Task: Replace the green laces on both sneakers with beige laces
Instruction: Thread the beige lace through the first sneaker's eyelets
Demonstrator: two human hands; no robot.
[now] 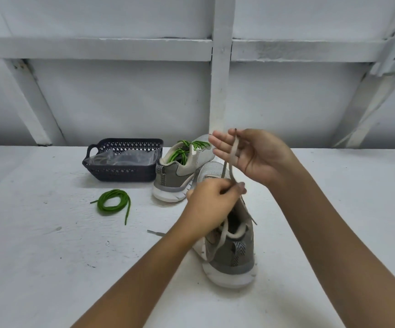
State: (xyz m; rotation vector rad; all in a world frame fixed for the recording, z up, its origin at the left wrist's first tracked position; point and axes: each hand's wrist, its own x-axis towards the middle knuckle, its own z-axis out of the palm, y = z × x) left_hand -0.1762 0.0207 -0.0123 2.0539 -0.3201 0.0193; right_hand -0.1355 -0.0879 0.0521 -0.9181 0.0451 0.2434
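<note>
Lower centre of frame, the near sneaker [229,256] sits heel toward the camera on the white surface [49,256], probably so the eyelets face away and the lace can be pulled up and outward. It has no green left. A beige lace [232,152] runs through it, and one loose end [154,232] trails out on the surface to the left.

Just above the tongue, the left hand [212,202] pinches the beige lace low, likely steadying it at the eyelets. The right hand [258,155], higher up, pinches the same lace between thumb and forefinger, other fingers spread, and holds the strand up taut. Looks like slack is being drawn or a loop formed; I can't tell which.

Left of centre, the removed green lace [113,202] lies coiled, set aside clear of the work.

Behind the hands, the far sneaker [180,171] carries its green laces [182,150], so judged about half done.

Upper left of that, touching its heel side, a dark basket [120,172] holds clear plastic bags [125,158], presumably the spare lace supply.
</note>
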